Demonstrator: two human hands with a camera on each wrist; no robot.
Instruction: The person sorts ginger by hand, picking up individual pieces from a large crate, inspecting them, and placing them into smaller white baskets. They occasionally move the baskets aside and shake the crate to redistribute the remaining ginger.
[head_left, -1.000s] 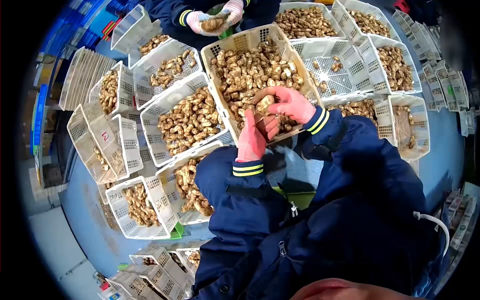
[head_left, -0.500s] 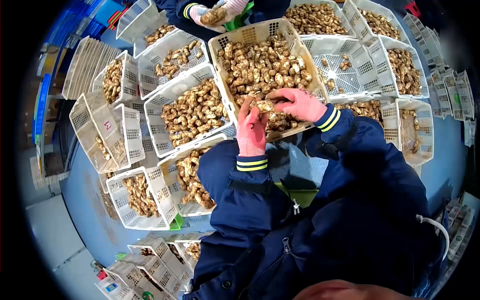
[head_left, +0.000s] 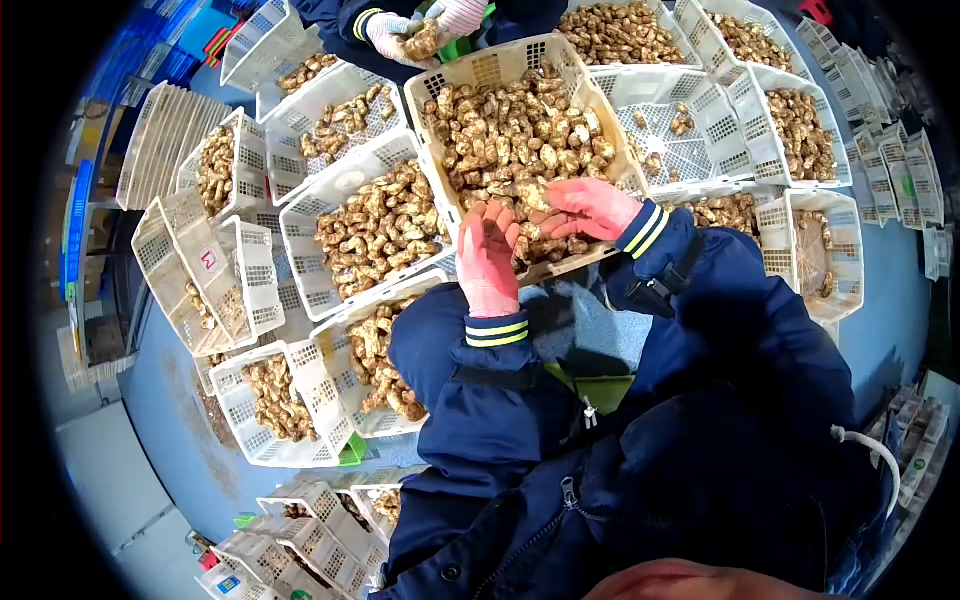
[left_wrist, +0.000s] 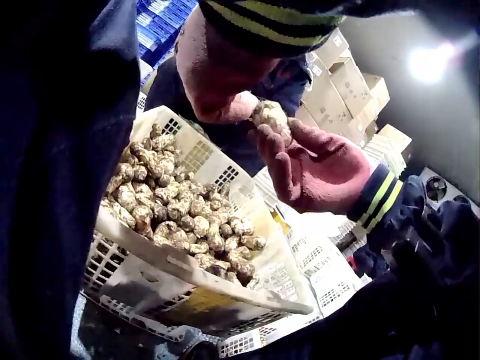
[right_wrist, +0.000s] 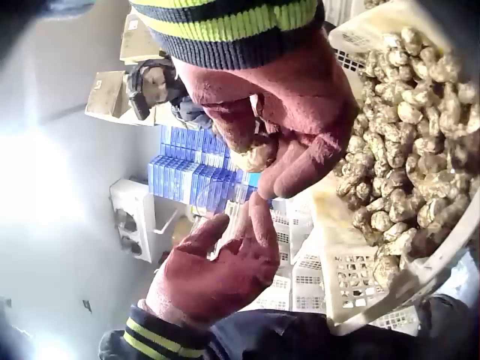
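Note:
My right hand [head_left: 592, 208], in a pink glove, pinches a knobbly brown-and-white mushroom [head_left: 530, 197] over the near end of a cream plastic crate [head_left: 632, 165]. My left hand [head_left: 487, 262], gloved alike, is turned palm up beside it, fingers apart and loosely bent. In the right wrist view the mushroom [right_wrist: 256, 155] sits between the right thumb and fingers, with the left hand [right_wrist: 217, 266] just below. The left wrist view has the mushroom [left_wrist: 271, 120] at the right fingertips, the left hand [left_wrist: 217, 67] close against it. More mushrooms [head_left: 510, 135] fill the crate.
White crates [head_left: 300, 255] holding mushrooms surround the cream one on both sides. One at the right [head_left: 715, 125] contains only a few pieces. Across the crate another person's gloved hands [head_left: 385, 38] hold a mushroom. Empty-looking stacked crates [head_left: 165, 145] stand at the left.
The mushroom has turned between my hands. My left fingers, half a second ago up against it, have lowered and spread away; the right hand keeps its pinch. The head view has shifted slightly.

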